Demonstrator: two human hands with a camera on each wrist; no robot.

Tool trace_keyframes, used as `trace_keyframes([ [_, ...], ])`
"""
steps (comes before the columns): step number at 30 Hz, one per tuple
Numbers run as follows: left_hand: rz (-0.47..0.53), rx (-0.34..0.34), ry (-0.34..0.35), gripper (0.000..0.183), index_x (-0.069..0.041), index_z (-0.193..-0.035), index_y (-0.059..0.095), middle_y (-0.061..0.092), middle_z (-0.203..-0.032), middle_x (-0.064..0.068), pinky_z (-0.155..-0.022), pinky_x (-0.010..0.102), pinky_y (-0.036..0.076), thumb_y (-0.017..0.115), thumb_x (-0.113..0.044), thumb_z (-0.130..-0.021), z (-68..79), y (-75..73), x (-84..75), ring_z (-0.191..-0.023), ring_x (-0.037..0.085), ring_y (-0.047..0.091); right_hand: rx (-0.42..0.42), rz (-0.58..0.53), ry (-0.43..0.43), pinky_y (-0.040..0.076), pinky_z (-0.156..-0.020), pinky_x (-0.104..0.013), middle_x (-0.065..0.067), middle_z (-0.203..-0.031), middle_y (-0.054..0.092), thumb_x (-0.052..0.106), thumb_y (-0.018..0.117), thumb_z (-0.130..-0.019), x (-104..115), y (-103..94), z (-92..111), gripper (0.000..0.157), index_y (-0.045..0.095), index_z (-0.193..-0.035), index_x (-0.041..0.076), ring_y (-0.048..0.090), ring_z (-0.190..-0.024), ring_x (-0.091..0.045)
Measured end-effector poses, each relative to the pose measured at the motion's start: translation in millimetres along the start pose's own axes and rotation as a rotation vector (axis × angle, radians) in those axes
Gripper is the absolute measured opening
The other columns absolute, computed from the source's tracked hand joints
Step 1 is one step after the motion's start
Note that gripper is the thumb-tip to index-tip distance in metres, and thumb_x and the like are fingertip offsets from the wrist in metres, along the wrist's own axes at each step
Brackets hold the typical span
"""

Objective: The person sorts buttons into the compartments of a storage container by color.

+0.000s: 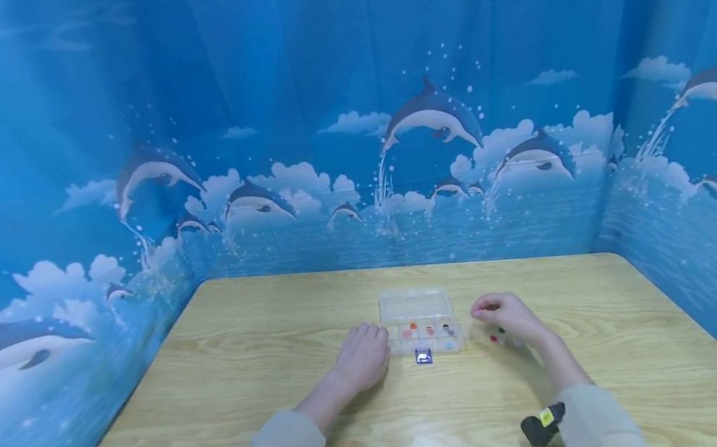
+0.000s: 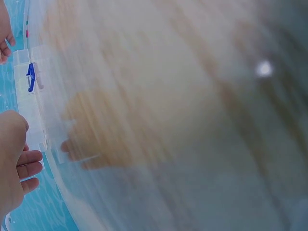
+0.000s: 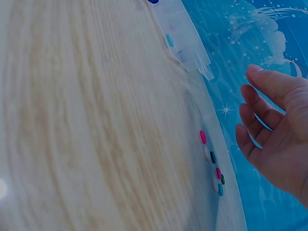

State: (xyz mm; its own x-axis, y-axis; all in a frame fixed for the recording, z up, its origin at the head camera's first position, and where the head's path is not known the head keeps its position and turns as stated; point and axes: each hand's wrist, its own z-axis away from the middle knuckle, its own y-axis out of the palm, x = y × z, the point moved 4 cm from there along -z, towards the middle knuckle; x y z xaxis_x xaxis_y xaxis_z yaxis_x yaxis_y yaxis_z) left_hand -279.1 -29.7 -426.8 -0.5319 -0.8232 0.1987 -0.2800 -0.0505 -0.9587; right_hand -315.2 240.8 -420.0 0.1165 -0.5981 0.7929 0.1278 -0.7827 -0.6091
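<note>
The box (image 1: 414,303) lies left of the loosely curled right hand (image 1: 506,316), its hold unclear; the nearer left hand (image 1: 362,356), relaxed, is beside it.

Between eight and nine o'clock, a left hand (image 2: 12,163) is at the end of a clear plastic box (image 2: 30,113), three fingers pointing inward. A blue clasp (image 2: 32,77) sits nearer ten; part of the right hand (image 2: 4,36) shows at ten. Blurred, glossy wood-grain tabletop (image 2: 202,120) fills centre and right, a bright glare at two.
</note>
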Motion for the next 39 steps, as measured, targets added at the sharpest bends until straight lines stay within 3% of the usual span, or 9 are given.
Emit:
trace_keyframes([
  [11,-0.002,-0.014,0.001,0.024,-0.006,-0.101,0.055,0.053,-0.087,0.003,-0.075,0.029,0.043,0.048,-0.028,-0.094,0.6,1.6,0.1,-0.082,0.017,0.048,-0.061,-0.004,0.021,0.047,-0.079,-0.039,-0.014,-0.105,0.062,0.022,0.059,-0.091,-7.0,-15.7,7.0,0.032,0.060,-0.110,-0.004,0.056,-0.095,-0.025],
  [24,-0.025,-0.022,0.004,0.024,-0.006,-0.101,0.055,0.053,-0.089,0.004,-0.077,0.030,0.044,0.048,-0.029,-0.094,1.2,1.7,0.3,-0.084,0.018,0.048,-0.142,-0.009,0.053,0.044,-0.087,-0.043,-0.021,-0.112,0.058,0.023,0.058,-0.091,-20.9,-33.8,16.1,0.035,0.058,-0.112,-0.006,0.053,-0.102,-0.033],
  [31,-0.020,-0.023,0.006,0.026,-0.005,-0.103,0.056,0.055,-0.091,0.005,-0.078,0.030,0.044,0.048,-0.028,-0.094,1.5,-0.1,-0.2,-0.086,0.018,0.049,-0.140,-0.006,0.095,0.044,-0.082,-0.037,-0.020,-0.111,0.058,0.022,0.058,-0.091,-32.9,-40.3,21.5,0.036,0.057,-0.113,-0.006,0.053,-0.101,-0.031],
  [39,-0.013,-0.011,0.004,0.026,-0.005,-0.104,0.055,0.055,-0.092,0.005,-0.078,0.030,0.044,0.049,-0.028,-0.094,0.5,2.3,-0.1,-0.086,0.018,0.049,-0.148,0.001,0.115,0.036,-0.093,-0.053,-0.026,-0.116,0.056,0.025,0.058,-0.091,-45.6,-46.8,29.4,0.040,0.057,-0.114,-0.008,0.047,-0.111,-0.041],
])
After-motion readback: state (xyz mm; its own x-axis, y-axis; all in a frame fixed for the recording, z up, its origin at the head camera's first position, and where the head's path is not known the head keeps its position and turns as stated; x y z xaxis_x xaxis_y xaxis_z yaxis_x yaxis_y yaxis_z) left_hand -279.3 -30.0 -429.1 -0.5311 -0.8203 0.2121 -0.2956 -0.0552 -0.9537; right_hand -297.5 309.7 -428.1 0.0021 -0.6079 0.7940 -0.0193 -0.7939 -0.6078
